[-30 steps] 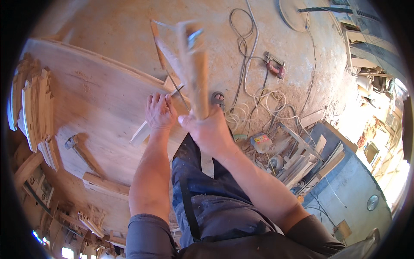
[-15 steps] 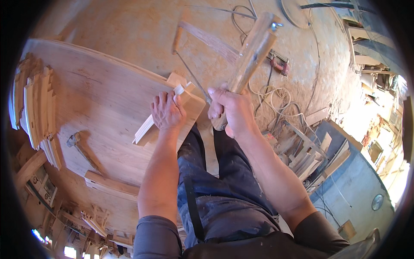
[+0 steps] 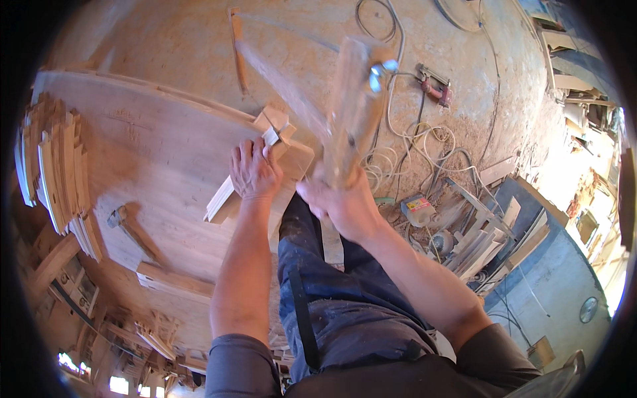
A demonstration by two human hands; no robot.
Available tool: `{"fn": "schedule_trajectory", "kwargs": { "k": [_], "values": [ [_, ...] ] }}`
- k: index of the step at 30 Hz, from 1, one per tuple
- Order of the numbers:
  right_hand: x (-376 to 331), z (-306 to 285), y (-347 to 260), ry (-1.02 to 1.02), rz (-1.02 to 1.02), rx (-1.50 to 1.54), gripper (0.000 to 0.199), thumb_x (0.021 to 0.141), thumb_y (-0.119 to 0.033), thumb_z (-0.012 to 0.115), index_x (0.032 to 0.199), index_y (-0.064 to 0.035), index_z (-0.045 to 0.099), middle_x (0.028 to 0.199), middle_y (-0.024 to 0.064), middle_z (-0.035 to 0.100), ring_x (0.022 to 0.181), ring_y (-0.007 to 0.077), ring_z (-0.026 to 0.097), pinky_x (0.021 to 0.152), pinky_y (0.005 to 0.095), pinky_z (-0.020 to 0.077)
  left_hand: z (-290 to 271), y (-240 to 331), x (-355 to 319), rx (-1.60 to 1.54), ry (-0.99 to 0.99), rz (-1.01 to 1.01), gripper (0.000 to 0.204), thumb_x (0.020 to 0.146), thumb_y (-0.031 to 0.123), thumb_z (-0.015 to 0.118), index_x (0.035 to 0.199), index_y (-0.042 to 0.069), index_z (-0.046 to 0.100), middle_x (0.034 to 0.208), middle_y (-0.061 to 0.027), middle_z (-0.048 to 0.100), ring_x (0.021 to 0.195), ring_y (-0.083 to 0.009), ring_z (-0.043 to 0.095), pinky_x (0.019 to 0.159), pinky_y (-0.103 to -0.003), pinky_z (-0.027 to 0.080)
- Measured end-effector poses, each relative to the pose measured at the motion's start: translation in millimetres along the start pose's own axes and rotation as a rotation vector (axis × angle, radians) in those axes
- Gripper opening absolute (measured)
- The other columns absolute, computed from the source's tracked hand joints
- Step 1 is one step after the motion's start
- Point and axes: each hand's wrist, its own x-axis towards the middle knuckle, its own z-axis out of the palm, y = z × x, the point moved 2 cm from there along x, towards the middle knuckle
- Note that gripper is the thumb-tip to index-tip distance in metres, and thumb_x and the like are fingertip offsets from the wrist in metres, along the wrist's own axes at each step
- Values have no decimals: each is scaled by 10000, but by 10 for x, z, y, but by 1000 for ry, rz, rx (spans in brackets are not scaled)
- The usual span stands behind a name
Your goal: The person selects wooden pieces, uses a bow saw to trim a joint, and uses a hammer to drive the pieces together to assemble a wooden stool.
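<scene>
My left hand point(image 3: 253, 174) presses down on a small stack of thin wooden strips point(image 3: 232, 196) at the near corner of a plywood workbench point(image 3: 133, 152). Short wood blocks point(image 3: 277, 126) stick out just beyond its fingers. My right hand point(image 3: 335, 199) is closed around the lower end of a thick wooden piece point(image 3: 355, 109) held upright and blurred, with a metal part point(image 3: 379, 73) near its top. A long thin slat point(image 3: 282, 89) slants up to the left behind it.
A hammer point(image 3: 129, 225) lies on the bench left of my arm, near a wooden block point(image 3: 176, 282). Stacked thin boards point(image 3: 56, 172) line the bench's left edge. Coiled cables point(image 3: 411, 146), a nail gun point(image 3: 434, 86) and scrap wood point(image 3: 484, 225) cover the dusty floor to the right.
My right hand has shifted right and lower with the wooden piece, which now stands more upright. My left hand moved onto the strips at the bench corner and stays there.
</scene>
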Motion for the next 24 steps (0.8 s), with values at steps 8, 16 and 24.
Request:
{"fn": "schedule_trajectory", "kwargs": {
  "k": [8,16,24],
  "values": [
    [-1311,-393,-244,-8,6,-104,225,924,-90,687,767,-61,529,669,13,524,582,142,495,564,310,405,-25,46,-13,15,-2,13,311,1017,287,414,1056,59,623,974,-151,545,919,-372,532,811,-481,453],
    [-1319,-617,-246,66,-245,457,244,958,-72,642,775,-46,482,630,49,472,512,131,411,539,304,373,-111,48,-159,-35,-51,106,410,967,335,542,1247,35,559,1071,-169,549,1005,-374,518,927,-493,407],
    [-1356,-912,-199,158,-250,459,256,972,-87,614,776,-74,450,601,26,426,519,129,382,535,307,361,-336,-185,-312,-406,-154,-633,584,828,202,768,1287,-32,492,1160,-173,560,1079,-360,550,891,-509,484]
  ]
}}
